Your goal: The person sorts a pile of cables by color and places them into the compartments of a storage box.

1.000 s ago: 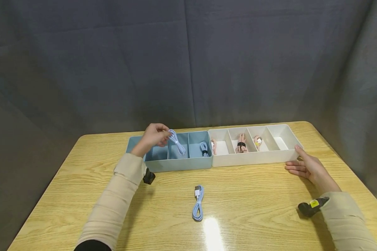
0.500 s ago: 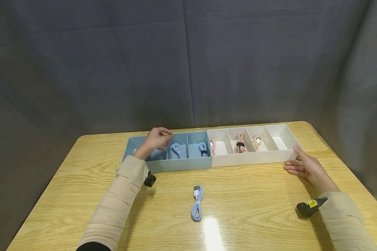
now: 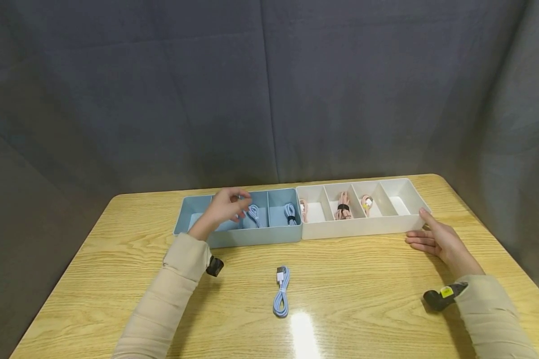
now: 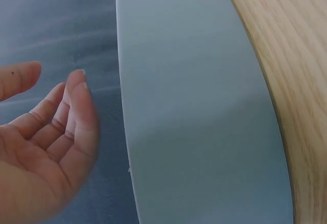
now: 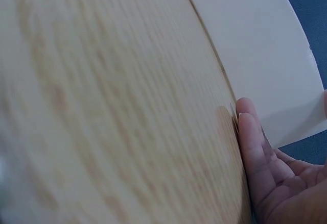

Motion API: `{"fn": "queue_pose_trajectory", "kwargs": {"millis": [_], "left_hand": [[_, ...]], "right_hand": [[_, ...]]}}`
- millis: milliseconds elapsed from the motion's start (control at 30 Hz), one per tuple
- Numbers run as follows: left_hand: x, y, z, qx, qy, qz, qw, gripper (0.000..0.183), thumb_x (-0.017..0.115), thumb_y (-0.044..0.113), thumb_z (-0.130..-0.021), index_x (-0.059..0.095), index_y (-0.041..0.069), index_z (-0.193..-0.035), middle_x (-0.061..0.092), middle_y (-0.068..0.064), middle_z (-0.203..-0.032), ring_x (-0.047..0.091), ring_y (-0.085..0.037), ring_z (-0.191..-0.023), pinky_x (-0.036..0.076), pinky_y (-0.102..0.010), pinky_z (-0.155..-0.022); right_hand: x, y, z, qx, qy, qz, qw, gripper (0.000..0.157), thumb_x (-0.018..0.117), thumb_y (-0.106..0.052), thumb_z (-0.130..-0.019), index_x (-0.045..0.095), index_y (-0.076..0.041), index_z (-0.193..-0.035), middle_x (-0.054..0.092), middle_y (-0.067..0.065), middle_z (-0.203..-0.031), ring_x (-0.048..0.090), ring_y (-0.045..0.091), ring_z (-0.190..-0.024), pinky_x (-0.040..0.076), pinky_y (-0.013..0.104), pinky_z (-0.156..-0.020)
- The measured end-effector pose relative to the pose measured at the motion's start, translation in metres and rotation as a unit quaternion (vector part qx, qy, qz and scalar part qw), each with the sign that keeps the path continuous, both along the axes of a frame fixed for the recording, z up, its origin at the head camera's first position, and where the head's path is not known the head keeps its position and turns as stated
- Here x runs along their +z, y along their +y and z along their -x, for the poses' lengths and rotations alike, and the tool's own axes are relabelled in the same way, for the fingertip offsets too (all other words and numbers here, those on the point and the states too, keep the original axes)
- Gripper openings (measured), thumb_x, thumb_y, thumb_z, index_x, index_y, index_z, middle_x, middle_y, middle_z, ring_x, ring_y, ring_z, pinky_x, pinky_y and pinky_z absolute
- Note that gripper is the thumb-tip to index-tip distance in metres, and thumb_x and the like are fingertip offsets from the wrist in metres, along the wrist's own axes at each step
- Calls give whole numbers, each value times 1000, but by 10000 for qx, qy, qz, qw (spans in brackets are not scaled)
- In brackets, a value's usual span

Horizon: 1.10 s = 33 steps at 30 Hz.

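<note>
My left hand hovers over the light blue divided box, its thumb apart from loosely bent fingers and nothing between them. Just right of those fingers, a coiled blue charging cable lies in a compartment, partly hidden by the hand. Another blue cable, tied with a black strap, lies in the rightmost compartment. My right hand touches the front right corner of the white divided box, thumb at the rim. Its straight fingers rest low beside the box, near the tabletop.
A coiled blue cable with a white USB plug lies on the wooden table in front of the boxes. Pink cables sit in several white compartments. The boxes stand end to end, with a dark grey curtain behind the table.
My left hand lowered a coiled blue cable into the blue box and let go of it. It has since drawn slightly up and back. My right hand stays at the white box's corner.
</note>
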State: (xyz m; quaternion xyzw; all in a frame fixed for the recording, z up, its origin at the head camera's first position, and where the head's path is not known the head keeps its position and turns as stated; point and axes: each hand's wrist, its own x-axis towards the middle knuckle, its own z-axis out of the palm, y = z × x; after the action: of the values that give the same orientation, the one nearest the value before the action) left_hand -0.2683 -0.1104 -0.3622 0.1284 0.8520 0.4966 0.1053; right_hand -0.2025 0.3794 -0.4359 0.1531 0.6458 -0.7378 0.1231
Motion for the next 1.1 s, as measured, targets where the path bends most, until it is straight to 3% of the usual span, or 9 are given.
{"fn": "queue_pose_trajectory", "kwargs": {"millis": [133, 300, 533, 600, 900, 1100], "left_hand": [[0, 1, -6, -201, 225, 91, 9995, 28, 54, 17, -92, 57, -1, -113, 61, -24, -89, 60, -38, -77, 53, -33, -56], [1, 3, -14, -363, 415, 150, 9984, 27, 54, 15, -92, 58, -2, -113, 62, -25, -86, 61, -32, -71, 53, -31, -55], [0, 4, -24, -482, 476, 216, 9975, 25, 55, 16, -91, 60, 0, -110, 63, -11, -74, 61, -32, -69, 52, -33, -54], [0, 4, -27, -507, 501, 260, 9971, 25, 56, 16, -91, 60, 1, -110, 63, -12, -75, 61, -33, -69, 52, -32, -53], [-2, 5, -41, -639, 506, 280, 9963, 25, 56, 16, -91, 60, 0, -110, 64, -19, -78, 61, -35, -69, 50, -49, -57], [-7, 6, -47, -782, 585, 324, 9947, 23, 56, 14, -90, 60, -1, -107, 63, -18, -75, 59, -32, -64, 50, -36, -50]], "right_hand": [[0, 0, 0, -13, -2, 10, 10000, 56, 49, -54, -85, 35, -6, -109, 68, 6, -72, 67, 18, -68, 55, 32, -67], [-1, 1, 0, -23, -11, 24, 10000, 56, 49, -55, -85, 36, -6, -110, 68, 6, -72, 67, 18, -68, 55, 32, -67], [-2, 1, 1, -3, 23, -9, 10000, 57, 48, -55, -86, 36, -5, -111, 68, 6, -72, 67, 18, -68, 55, 32, -67], [-2, 1, 1, 6, 33, -23, 10000, 57, 48, -55, -86, 36, -5, -111, 68, 5, -72, 67, 18, -68, 55, 32, -67], [-2, 1, 1, -28, 11, -54, 10000, 58, 49, -55, -85, 36, -5, -112, 68, 5, -72, 67, 18, -67, 55, 32, -67], [-2, 1, 1, -26, 7, 14, 10000, 56, 49, -54, -85, 36, -6, -110, 68, 6, -72, 67, 18, -68, 55, 32, -67]]}}
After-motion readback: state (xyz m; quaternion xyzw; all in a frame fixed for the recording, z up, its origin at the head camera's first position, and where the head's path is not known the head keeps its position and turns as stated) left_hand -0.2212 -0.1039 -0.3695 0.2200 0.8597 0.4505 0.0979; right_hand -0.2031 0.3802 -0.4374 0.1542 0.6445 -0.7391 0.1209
